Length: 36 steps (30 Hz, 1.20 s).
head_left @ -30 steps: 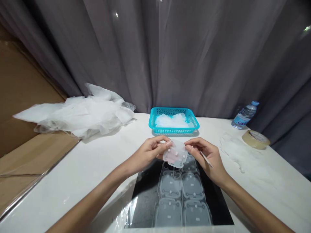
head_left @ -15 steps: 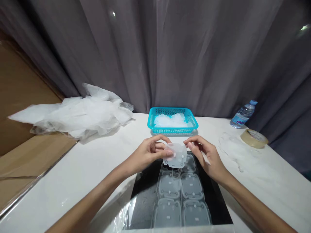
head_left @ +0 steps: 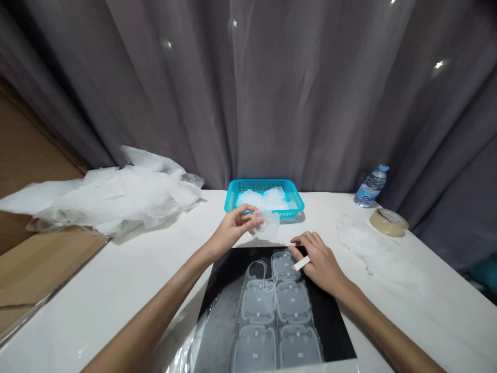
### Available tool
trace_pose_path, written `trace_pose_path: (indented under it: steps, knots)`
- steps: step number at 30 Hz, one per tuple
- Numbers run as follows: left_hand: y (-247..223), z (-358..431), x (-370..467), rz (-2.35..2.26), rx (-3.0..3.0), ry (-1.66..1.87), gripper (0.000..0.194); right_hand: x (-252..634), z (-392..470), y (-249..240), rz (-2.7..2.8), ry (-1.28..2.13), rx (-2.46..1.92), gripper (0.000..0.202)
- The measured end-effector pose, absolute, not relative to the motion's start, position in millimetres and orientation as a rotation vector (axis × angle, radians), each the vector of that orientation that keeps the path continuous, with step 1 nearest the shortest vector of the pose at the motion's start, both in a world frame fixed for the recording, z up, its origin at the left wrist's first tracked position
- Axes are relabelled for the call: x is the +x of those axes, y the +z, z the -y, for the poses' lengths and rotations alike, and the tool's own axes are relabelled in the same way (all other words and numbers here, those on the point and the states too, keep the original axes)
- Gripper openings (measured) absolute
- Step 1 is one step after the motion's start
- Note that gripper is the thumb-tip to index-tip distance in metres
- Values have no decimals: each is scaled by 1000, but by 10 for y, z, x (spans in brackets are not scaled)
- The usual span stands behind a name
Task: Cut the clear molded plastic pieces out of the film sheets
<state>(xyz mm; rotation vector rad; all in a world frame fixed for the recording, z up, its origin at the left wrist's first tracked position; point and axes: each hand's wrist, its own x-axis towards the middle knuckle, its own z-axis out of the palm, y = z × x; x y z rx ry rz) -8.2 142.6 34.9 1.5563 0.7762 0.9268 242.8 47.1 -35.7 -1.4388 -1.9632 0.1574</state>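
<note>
My left hand pinches a small translucent plastic piece just in front of the blue basket. Similar white pieces lie in that basket. My right hand holds a thin white stick, its fingertips at the top piece of a clear sheet. This sheet of joined rounded pieces lies on a black board. At its upper left, where no piece sits, a thin loop of plastic sticks out.
Crumpled white plastic bags and a cardboard box are on the left. At the right stand a water bottle, a tape roll and clear plastic scraps. A grey curtain hangs behind.
My left hand has carried the plastic piece up and away from the sheet, close to the basket. My right hand has lowered to the sheet's top piece. The camera view has shifted slightly.
</note>
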Motion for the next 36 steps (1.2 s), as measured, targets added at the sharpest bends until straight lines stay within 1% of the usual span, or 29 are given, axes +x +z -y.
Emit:
trace_pose_path:
  steps: [3, 6, 8, 10, 13, 14, 17, 18, 23, 30, 36]
  knots:
    - [388, -1528, -81, -798, 1573, 993, 40, 2387, -427, -366, 2031, 104, -1405, 9]
    - [352, -1620, -64, -821, 1567, 1064, 46, 2321, -415, -422, 2075, 78, -1361, 10]
    - [332, -1601, -33, -814, 1574, 1053, 49, 2294, -413, -429, 2062, 82, -1347, 10]
    - [347, -1482, 3, -789, 1597, 987, 45, 2291, -406, -372, 1989, 113, -1342, 13]
    - [421, -1192, 52, -755, 1655, 858, 33, 2314, -368, -190, 1764, 253, -1281, 27]
    - [448, -1098, 66, -745, 1686, 817, 29, 2321, -349, -124, 1707, 284, -1238, 26]
    - [503, -906, 103, -707, 1722, 754, 24, 2324, -286, 17, 1686, 216, -1097, 8]
    - [513, -875, 113, -701, 1721, 751, 23, 2316, -266, 39, 1698, 167, -1059, 5]
    - [568, -832, 122, -734, 1867, 743, 16, 2267, -194, 57, 1741, -7, -960, 11]
    - [653, -833, 105, -643, 1934, 735, 17, 2290, -132, 58, 1784, -177, -886, 20]
    - [608, -794, 130, -736, 2136, 678, 22, 2306, -176, -73, 1895, -66, -1073, 16]
